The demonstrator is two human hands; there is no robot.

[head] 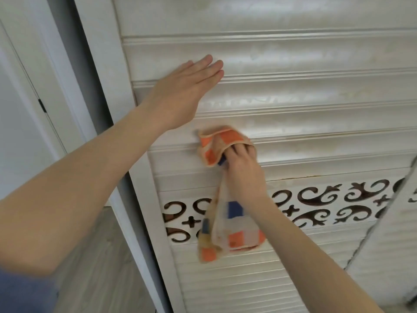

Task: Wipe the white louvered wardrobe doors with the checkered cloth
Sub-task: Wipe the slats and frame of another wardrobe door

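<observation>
The white louvered wardrobe door (pixel 293 105) fills most of the view, its slats glossy and streaked. My left hand (pixel 180 91) lies flat on the upper slats near the door's left frame, fingers straight and together. My right hand (pixel 241 168) grips the checkered cloth (pixel 216 145), orange, white and blue, and presses its bunched top against a slat lower down. The rest of the cloth hangs below my wrist, over a band of dark scroll cut-outs (pixel 327 199).
The door's white frame post (pixel 117 123) runs down the left, with a white wall and another door with a dark hinge (pixel 41 106) beyond it. Grey wood-look floor (pixel 108 267) lies below. A second door's edge (pixel 383 222) overlaps at the right.
</observation>
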